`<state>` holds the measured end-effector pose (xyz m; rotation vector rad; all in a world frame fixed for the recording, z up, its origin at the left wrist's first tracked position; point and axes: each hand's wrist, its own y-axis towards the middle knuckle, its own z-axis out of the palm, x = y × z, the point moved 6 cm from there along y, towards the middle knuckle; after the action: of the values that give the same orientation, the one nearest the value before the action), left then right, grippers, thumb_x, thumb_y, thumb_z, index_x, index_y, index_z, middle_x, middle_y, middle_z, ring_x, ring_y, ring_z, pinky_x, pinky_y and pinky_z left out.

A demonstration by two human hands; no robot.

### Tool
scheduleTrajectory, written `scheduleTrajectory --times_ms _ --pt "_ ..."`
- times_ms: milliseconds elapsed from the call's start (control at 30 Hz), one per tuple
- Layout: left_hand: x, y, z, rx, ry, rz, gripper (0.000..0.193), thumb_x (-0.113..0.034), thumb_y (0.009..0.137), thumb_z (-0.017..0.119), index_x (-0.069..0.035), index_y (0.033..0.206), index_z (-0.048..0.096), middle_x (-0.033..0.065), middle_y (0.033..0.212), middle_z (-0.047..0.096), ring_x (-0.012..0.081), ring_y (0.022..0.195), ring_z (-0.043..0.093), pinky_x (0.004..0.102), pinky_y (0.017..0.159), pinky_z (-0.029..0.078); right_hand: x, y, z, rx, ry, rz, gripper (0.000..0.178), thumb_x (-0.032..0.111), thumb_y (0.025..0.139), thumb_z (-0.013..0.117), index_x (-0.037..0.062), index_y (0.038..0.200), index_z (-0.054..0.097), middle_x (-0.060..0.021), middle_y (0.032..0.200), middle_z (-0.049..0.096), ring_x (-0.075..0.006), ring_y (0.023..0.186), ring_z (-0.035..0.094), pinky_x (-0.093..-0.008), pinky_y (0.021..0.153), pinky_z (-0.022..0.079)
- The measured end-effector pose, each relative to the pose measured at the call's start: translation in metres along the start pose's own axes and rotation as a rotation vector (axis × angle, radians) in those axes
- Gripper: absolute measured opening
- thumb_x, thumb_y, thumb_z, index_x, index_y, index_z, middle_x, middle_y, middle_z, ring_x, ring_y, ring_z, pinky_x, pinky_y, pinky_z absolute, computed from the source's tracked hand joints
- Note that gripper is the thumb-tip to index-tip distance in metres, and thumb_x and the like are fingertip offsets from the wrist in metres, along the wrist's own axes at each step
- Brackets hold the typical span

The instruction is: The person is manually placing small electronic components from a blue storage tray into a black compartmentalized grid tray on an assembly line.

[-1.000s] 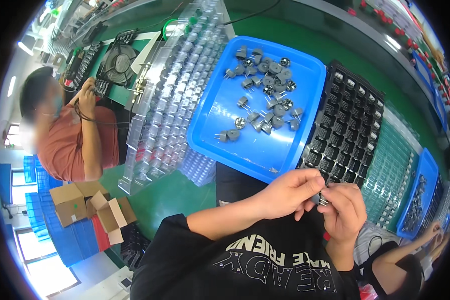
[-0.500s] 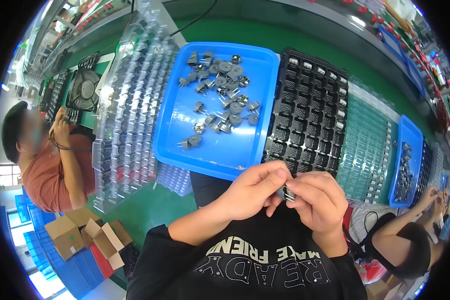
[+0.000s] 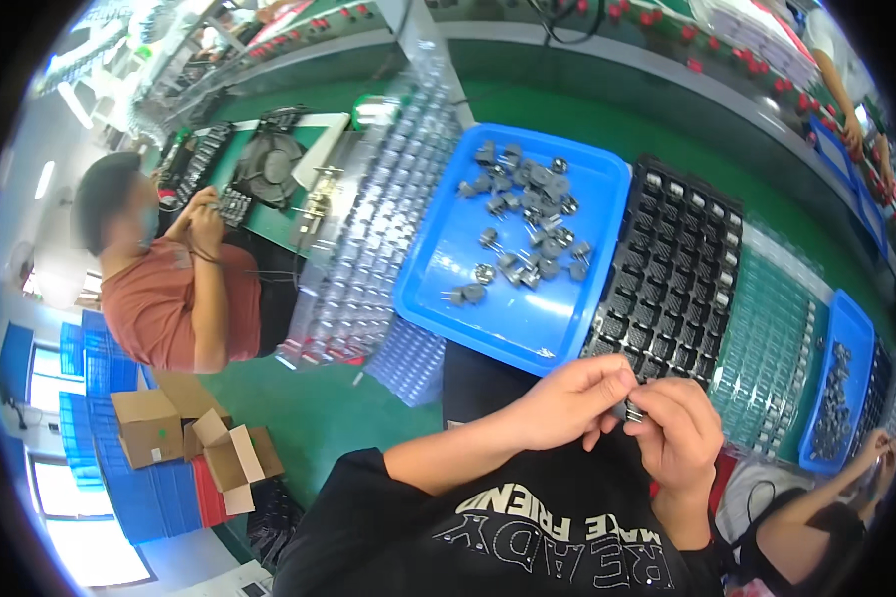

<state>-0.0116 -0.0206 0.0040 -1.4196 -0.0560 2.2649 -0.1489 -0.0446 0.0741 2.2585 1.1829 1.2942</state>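
Both my hands are pinched together in front of my chest, below the near edge of a black compartment tray (image 3: 657,289). Between the fingertips sits a small dark component with thin metal pins (image 3: 633,410), mostly hidden by the fingers. My left hand (image 3: 572,398) pinches it from the left with thumb and fingers. From the other side my right hand (image 3: 682,428) closes on it. A blue plastic tray (image 3: 458,323) lies just beyond, holding several loose grey round components with pins (image 3: 543,189). A few far and right-side pockets of the black tray contain light-coloured pieces.
Clear plastic blister trays (image 3: 373,219) stand left of the blue tray. Greenish clear trays (image 3: 767,338) and another blue tray of parts (image 3: 836,398) lie to the right. A co-worker (image 3: 184,289) sits at left near a fan (image 3: 269,169); open cardboard boxes (image 3: 224,458) stand lower left.
The whole view has swung, so the trays and my hands appear farther right and lower. My hands stay together on the small component. The co-worker's hands have lowered slightly.
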Motion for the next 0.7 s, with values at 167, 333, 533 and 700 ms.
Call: scheduleTrajectory --times_ms 167,333,533,700 --pt "0.011 -0.012 0.003 -0.039 -0.018 0.051 0.038 -0.041 0.113 0.042 -0.007 0.102 0.057 0.0007 0.075 0.056 0.0071 0.055 0.053 0.0207 0.05 0.042 0.009 0.0 -0.005 0.04 0.036 -0.102 0.025 0.017 0.083 0.082 0.0027 0.101 0.073 -0.0109 0.094 0.073 -0.029 0.08 0.07 -0.0367 0.069 0.058" --pt "0.018 -0.02 0.007 -0.116 -0.016 0.132 0.034 -0.039 0.111 0.049 -0.006 0.116 0.058 0.0015 0.087 0.06 0.0109 0.061 0.06 0.025 0.057 0.05 -0.001 -0.008 -0.007 0.044 0.185 0.067 0.021 0.012 0.08 0.085 0.0045 0.089 0.068 -0.0148 0.102 0.075 -0.028 0.088 0.072 -0.0362 0.078 0.059" --pt "0.021 -0.046 0.009 -0.276 0.064 0.263 0.021 -0.02 0.111 0.048 -0.003 0.116 0.059 0.0057 0.093 0.065 0.0127 0.071 0.064 0.0263 0.066 0.054 0.002 -0.005 -0.004 0.179 0.319 0.077 0.017 0.007 0.079 0.084 0.0053 0.09 0.071 -0.0117 0.106 0.074 -0.0273 0.092 0.072 -0.0358 0.08 0.058" --pt "0.012 -0.053 0.011 -0.255 0.293 0.248 0.032 -0.022 0.107 0.06 -0.002 0.132 0.06 0.0058 0.106 0.07 0.0094 0.083 0.064 0.0275 0.076 0.055 -0.007 -0.014 -0.004 0.204 0.28 0.1 0.016 0.006 0.08 0.083 0.0051 0.09 0.071 -0.0116 0.105 0.074 -0.0264 0.091 0.072 -0.0352 0.079 0.057"
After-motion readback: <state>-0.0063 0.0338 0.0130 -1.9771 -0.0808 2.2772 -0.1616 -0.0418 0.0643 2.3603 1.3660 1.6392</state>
